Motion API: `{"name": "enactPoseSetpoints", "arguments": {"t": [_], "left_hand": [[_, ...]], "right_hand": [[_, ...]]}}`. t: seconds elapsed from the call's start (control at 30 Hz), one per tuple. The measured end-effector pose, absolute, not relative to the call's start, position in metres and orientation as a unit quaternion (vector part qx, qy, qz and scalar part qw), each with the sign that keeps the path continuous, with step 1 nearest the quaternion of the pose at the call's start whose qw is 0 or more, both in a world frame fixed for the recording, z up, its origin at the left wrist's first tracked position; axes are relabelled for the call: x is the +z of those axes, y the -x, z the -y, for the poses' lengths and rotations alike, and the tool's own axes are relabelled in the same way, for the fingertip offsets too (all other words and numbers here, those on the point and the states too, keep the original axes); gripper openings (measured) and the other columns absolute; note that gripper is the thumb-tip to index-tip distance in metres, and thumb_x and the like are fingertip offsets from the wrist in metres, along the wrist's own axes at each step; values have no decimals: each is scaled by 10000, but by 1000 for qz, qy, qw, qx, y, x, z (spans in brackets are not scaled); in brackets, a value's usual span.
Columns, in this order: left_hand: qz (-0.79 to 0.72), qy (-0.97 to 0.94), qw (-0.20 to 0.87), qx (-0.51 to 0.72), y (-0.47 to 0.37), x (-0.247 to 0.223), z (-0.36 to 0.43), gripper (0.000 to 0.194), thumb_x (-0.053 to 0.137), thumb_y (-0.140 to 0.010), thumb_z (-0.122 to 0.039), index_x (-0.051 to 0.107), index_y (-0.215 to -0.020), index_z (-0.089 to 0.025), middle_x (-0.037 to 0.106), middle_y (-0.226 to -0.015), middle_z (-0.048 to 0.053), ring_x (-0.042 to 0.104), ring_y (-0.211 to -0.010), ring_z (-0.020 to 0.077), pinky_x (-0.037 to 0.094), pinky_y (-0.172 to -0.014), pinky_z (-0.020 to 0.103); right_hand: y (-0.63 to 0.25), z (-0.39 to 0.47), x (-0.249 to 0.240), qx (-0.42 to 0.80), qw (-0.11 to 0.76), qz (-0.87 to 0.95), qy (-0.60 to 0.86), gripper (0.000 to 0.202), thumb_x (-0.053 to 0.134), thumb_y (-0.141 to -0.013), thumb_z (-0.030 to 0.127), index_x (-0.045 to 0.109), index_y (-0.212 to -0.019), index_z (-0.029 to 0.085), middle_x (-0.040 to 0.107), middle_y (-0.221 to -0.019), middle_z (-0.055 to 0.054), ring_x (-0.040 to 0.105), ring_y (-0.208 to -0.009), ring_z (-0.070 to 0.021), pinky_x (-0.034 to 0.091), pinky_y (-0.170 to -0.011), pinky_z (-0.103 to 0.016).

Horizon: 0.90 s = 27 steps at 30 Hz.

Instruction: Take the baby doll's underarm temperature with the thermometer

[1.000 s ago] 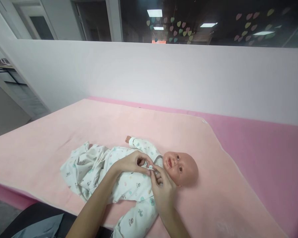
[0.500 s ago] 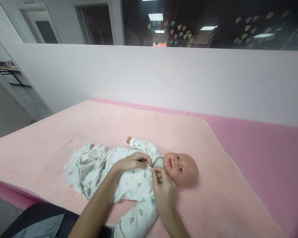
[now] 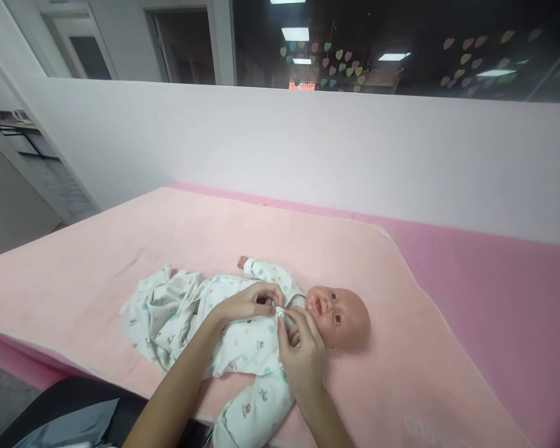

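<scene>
L hand (image 3: 247, 303) & R hand (image 3: 303, 351) pinching, v. close.

White partition (image 3: 331, 149): straight ahead of you
Dark glass (image 3: 415, 25): above it, showing you colored heart shapes (image 3: 339, 55) and lit panels (image 3: 295, 34)
Shelf (image 3: 15, 124): far to your left

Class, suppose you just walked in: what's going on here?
A person's left hand and right hand are pinching the printed white top at the chest of a doll. The doll lies face up on a pale pink cover. Fingertips meet near the neckline; whether anything there is fastened cannot be told.
</scene>
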<state>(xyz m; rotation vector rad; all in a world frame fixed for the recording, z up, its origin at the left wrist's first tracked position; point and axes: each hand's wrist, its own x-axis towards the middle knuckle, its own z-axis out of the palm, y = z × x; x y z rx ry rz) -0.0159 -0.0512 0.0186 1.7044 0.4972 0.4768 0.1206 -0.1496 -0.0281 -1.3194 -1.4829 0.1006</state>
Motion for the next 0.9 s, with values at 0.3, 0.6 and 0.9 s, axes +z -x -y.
{"name": "enactPoseSetpoints", "arguments": {"t": [0.3,0.6,0.9], "left_hand": [[-222,-739,603,205,16,21,50,154,614,-748,-216,568,-870,-133,554,-740,3,422,-578,76,318,-549,197],[-386,-753,417,331,51,28,95,255,525,-843,-370,637,-956,-171,627,-944,73,563,-878,189,454,-789,293],[-421,-772,344,328,48,9,110,237,562,-819,-321,635,-1016,-212,631,-959,54,552,-898,187,454,-764,278]], "right_hand": [[-122,147,-33,8,535,633,560,174,487,-877,225,610,-998,197,639,-932,-56,610,-818,-145,511,-731,-271],[-112,147,-16,-4,482,709,516,257,449,-879,210,601,-1085,184,646,-1056,-81,623,-940,-179,525,-739,-264],[-103,143,-18,74,481,704,517,141,457,-873,212,595,-857,191,640,-826,-24,615,-747,-135,463,-630,-233]]}}
